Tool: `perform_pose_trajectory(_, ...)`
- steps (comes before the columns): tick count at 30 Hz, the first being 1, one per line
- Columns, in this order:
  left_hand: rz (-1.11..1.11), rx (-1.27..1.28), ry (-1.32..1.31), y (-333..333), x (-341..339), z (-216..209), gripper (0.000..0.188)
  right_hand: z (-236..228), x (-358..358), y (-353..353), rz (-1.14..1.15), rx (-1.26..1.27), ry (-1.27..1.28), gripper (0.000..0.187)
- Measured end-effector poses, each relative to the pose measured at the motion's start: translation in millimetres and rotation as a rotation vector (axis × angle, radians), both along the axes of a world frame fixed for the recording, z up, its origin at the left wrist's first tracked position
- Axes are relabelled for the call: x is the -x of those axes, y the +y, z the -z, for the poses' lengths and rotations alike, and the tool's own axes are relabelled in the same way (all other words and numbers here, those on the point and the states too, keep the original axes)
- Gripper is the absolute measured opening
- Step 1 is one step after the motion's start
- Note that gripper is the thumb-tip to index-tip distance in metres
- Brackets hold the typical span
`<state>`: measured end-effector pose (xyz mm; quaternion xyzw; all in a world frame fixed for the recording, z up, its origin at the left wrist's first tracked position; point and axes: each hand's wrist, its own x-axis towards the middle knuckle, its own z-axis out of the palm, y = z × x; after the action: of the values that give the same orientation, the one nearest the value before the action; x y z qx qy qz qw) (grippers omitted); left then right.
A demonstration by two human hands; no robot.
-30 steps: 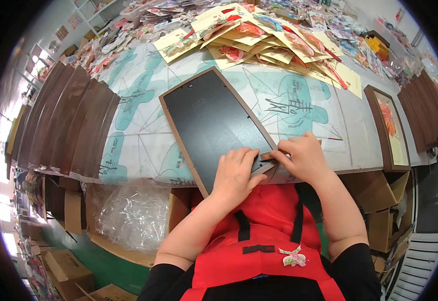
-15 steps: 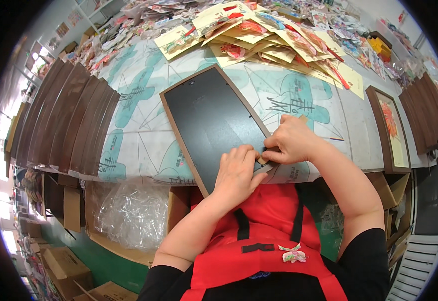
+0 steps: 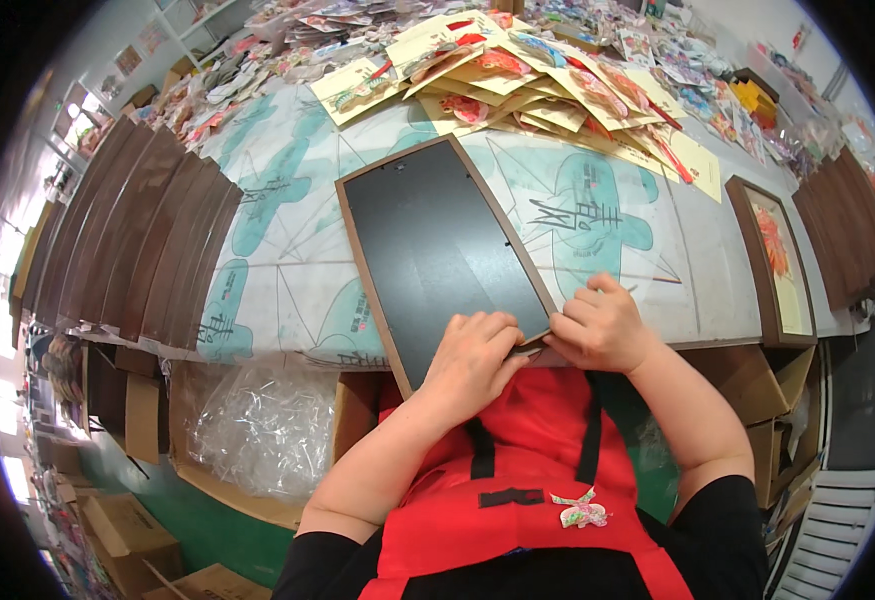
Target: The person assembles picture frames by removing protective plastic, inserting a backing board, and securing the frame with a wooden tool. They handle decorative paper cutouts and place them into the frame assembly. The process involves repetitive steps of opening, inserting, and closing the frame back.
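A brown picture frame (image 3: 441, 245) lies back side up and slanted on the table, its near end over the front edge. Small dark tabs sit along the inner rim of its black backing board. My left hand (image 3: 469, 358) rests over the near end, its fingers on the backing and its thumb at the lower edge, holding the frame. At the near right corner my right hand (image 3: 602, 325) is closed, thumb and curled fingers pinching the frame's edge. The fingers cover that corner, and anything small between them is hidden.
Cream cards with colourful figures (image 3: 517, 85) lie heaped at the back. Brown frames (image 3: 132, 230) stand stacked at left, with more frames (image 3: 842, 230) at right beside a framed picture (image 3: 777, 260). Below the table is a cardboard box of clear plastic wrap (image 3: 262, 430).
The frame has shifted slightly right and nearer to me. My right hand has moved right and down from the backing to the corner edge. My left hand stays on the frame.
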<state>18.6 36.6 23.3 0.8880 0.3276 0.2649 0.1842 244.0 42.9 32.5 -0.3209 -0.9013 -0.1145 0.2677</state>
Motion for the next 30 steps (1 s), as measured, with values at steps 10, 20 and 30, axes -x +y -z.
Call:
perform_pose_trajectory(10, -0.634, -0.049, -0.265, 18, 81, 16, 0.054, 25, -65, 12, 0.609, -0.002, 0.185, 0.015)
perform_pose_trajectory(20, -0.690, 0.269, -0.453, 21, 85, 38, 0.050, 12, 24, 30, 0.522, 0.543, 0.570, 0.032)
perform_pose_trajectory(30, -0.648, 0.238, -0.475, 15, 78, 40, 0.049, 43, -83, -1, 1.007, 0.315, 0.104, 0.022)
